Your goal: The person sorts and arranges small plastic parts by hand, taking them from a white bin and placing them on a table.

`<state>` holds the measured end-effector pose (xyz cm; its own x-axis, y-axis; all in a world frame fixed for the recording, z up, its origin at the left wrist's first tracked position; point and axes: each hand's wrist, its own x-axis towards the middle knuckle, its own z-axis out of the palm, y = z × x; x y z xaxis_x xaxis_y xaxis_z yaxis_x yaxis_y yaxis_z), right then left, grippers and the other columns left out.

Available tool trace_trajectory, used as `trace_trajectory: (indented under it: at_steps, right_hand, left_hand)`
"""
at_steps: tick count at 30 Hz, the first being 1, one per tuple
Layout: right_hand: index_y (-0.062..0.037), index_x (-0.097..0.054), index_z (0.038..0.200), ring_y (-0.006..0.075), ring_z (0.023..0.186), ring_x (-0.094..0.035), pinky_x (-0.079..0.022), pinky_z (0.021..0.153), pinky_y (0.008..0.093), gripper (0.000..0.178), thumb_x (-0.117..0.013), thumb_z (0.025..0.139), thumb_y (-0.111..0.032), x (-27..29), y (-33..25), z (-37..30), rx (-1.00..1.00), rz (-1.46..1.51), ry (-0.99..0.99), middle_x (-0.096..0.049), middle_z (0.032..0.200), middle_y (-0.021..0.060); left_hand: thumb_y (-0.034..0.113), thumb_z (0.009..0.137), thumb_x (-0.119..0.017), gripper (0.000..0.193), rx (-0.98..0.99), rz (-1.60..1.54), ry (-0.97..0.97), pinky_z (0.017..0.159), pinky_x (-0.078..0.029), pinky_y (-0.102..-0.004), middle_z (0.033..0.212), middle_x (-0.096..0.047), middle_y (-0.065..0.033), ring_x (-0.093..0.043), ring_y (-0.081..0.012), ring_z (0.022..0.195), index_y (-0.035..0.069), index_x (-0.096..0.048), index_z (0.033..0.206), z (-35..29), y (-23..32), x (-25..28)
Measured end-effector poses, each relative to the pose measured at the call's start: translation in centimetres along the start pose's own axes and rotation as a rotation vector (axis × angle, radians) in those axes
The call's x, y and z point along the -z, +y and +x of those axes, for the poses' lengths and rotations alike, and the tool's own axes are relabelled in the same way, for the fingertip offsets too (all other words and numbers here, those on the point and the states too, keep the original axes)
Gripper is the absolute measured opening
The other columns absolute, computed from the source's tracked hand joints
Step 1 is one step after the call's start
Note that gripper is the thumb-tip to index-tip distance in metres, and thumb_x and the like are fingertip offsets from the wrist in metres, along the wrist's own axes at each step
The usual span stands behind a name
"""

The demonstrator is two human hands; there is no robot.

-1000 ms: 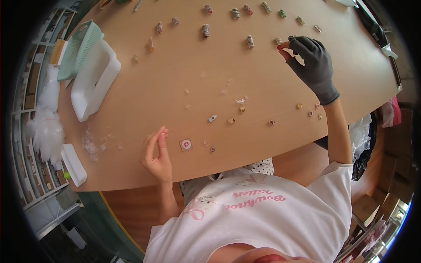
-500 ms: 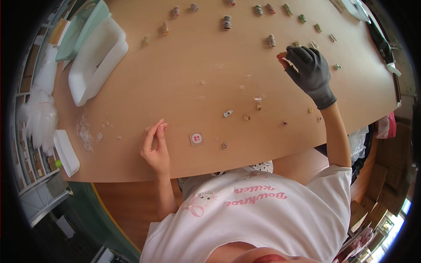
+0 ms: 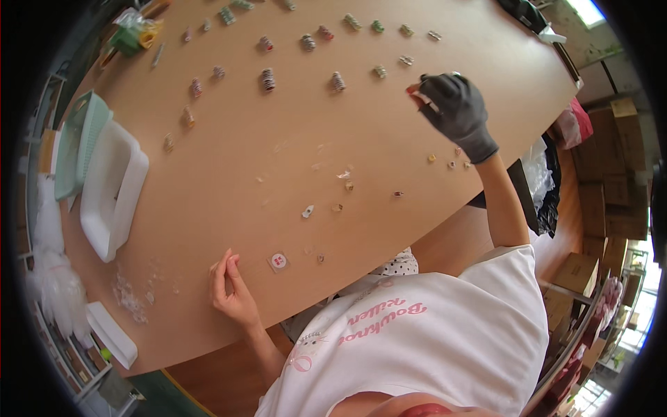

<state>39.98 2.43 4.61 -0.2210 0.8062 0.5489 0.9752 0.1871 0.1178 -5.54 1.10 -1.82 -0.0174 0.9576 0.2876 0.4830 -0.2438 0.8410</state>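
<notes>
My right hand, in a dark grey glove with bare fingertips, is raised over the right side of the table. Its fingers are curled toward the thumb in a pinch. Red shows at the tips; whether that is a nail or a small thing, I cannot tell. Closest to it lie small ribbed rolls, a pale one and a greenish one. My bare left hand hovers by the near edge, thumb and fingertips close together with nothing visible between them. Beside it lies a clear square packet with a red-and-white round label.
More ribbed rolls stand in rows across the far side. Small loose pieces and clear scraps dot the middle. On the left are a white bin, a mint basket, a white tray and plastic shreds.
The view has turned, so the table slants and the far rolls appear further left. A green roll formerly right of my gloved hand no longer shows. My left hand keeps its pose.
</notes>
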Motion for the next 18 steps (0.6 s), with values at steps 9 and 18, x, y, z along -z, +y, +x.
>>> trace_trajectory:
  at_steps: [9,18]
  right_hand:
    - [-0.0136,-0.066,0.089,0.0213,0.074,-0.066,-0.052,0.069,0.0348,0.010,-0.072,0.082,-0.018,1.7,7.9,-11.9,-0.493,0.062,-0.110,-0.067,0.087,0.0016]
    - [-0.0041,-0.067,0.090,0.0169,0.061,-0.060,-0.047,0.056,0.0282,0.012,-0.075,0.081,-0.007,-2.3,10.5,-9.2,-0.412,0.292,0.251,-0.066,0.080,0.0056]
  left_hand:
    - [0.007,0.099,-0.057,0.019,0.040,0.044,0.006,0.075,-0.056,-0.0300,0.088,-0.067,-0.0092,-0.065,-0.0156,0.082,-0.005,-0.068,0.107,0.9,-0.1,-0.6]
    - [0.022,0.101,-0.057,0.030,0.212,-0.083,0.167,0.070,-0.045,-0.0223,0.084,-0.064,-0.0031,-0.053,-0.0091,0.076,-0.003,-0.068,0.112,1.5,-1.0,0.1]
